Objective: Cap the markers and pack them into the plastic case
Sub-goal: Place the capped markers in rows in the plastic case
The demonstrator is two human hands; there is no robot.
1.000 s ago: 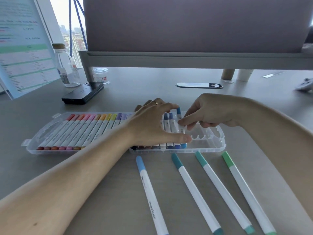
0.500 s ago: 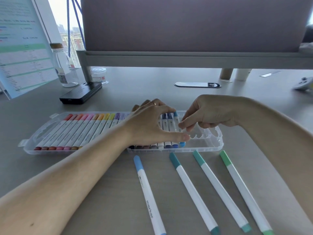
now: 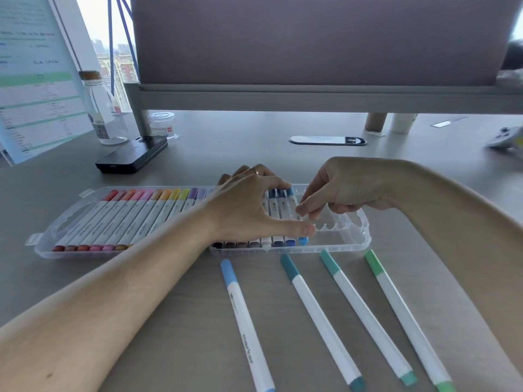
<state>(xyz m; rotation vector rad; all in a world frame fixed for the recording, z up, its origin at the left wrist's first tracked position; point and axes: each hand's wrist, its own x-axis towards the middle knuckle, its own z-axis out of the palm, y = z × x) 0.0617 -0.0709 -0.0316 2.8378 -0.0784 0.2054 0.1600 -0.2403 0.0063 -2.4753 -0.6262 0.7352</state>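
A clear plastic case (image 3: 343,225) lies across the table, filled from the left with capped markers running from red through purple to dark blue. My left hand (image 3: 249,210) spans the row and grips the rightmost blue marker (image 3: 302,241) lengthwise, thumb at its near end and index finger at its far cap. My right hand (image 3: 348,190) pinches the same marker's white barrel with curled fingertips. The slots to its right are empty. In front of the case lie several capped markers: light blue (image 3: 243,321), dark teal (image 3: 319,321), turquoise (image 3: 365,315) and green (image 3: 404,315).
A black box (image 3: 133,155), a glass bottle (image 3: 103,114) and a small jar (image 3: 162,124) stand at the back left beside a printed board (image 3: 36,89). A grey partition (image 3: 311,43) rises behind. A game controller (image 3: 506,137) sits at the far right.
Both hands stay on the blue marker at the end of the row. It sits a little lower in its slot, and the view has shifted slightly.
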